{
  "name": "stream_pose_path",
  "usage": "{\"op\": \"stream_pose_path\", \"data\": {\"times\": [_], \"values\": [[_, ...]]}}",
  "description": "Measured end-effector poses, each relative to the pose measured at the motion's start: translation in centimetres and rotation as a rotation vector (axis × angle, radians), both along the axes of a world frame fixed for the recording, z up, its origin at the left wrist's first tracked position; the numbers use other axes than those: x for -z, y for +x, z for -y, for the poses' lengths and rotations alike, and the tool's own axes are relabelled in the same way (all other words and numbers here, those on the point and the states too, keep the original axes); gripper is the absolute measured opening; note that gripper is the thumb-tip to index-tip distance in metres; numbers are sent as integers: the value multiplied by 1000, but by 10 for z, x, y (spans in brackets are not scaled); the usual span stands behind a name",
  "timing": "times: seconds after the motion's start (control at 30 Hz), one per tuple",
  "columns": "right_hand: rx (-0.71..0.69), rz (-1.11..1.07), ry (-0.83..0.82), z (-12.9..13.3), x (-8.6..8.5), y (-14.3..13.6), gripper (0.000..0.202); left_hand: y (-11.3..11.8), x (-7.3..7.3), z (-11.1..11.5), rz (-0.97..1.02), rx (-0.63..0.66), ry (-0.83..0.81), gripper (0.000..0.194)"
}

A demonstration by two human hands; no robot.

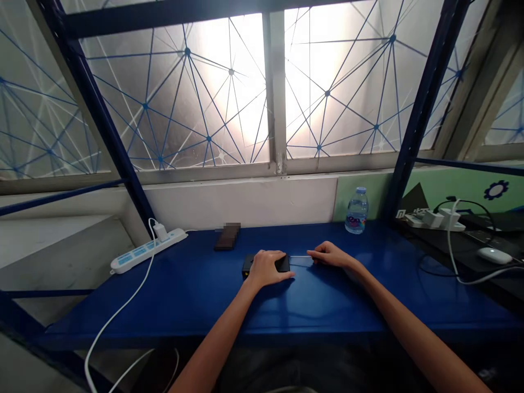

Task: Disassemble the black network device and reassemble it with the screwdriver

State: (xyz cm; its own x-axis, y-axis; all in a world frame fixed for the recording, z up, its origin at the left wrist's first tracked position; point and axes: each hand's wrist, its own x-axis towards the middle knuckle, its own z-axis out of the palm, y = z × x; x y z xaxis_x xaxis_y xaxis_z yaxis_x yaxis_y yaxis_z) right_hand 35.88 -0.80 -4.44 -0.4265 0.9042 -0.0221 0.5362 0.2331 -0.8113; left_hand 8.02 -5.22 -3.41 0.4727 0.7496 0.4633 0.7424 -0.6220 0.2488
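Note:
Near the middle of the blue tabletop lies a small black box (248, 264), partly hidden by my left hand (265, 268). That hand bends over the box, fingers along its far side and thumb by its right end. To the right, my right hand (328, 255) is closed in a pinch on the end of a thin pale rod (300, 256), straight like a screwdriver shaft. The rod runs level from the fingers to the right end of the box. Whether it enters the box or only touches it, I cannot tell.
A dark flat phone-like object (227, 237) lies behind the box. At the left is a white power strip (149, 251) with a cable. A water bottle (357, 212) stands back right; chargers (440, 218) and a white mouse (494, 255) are farther right. Blue frame posts (426, 98) flank the table.

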Motion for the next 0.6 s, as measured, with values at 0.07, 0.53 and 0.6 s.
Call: {"op": "stream_pose_path", "data": {"times": [0.07,0.53,0.6], "values": [[-22,-29,-36,-4,-2,-1,67,-2,2,-5,6,5,9,64],[-75,-90,-209,-20,-22,4,51,-4,11,-22,-108,104,153,59],[-70,-115,-187,-18,-19,5,51,-3,10,-20,-117,96,159,58]]}}
